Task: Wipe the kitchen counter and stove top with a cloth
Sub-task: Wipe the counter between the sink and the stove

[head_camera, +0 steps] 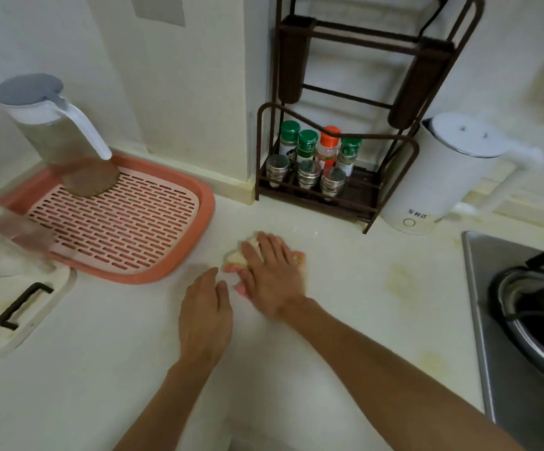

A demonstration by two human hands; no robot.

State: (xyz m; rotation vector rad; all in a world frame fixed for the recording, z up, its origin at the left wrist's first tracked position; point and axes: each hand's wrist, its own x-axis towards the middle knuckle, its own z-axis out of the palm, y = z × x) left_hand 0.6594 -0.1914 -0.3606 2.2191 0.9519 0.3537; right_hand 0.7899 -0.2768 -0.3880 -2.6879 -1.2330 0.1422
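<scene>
A small cream and pink cloth (236, 257) lies bunched on the pale kitchen counter (108, 369), just right of the pink tray. My right hand (272, 276) presses flat on top of it, fingers spread, and hides most of it. My left hand (204, 315) rests palm down on the counter right beside the cloth, fingers together, holding nothing. The steel stove top (485, 304) with its black burner (540, 320) sits at the right edge, apart from both hands.
A pink slotted drain tray (127, 229) holds a grey-lidded pitcher (52, 125). A glass (0, 239) stands at far left, above a white lid with black handle (20, 307). A brown spice rack (329, 167) and white kettle (443, 170) stand against the back wall. Yellowish stains (400, 281) mark the counter.
</scene>
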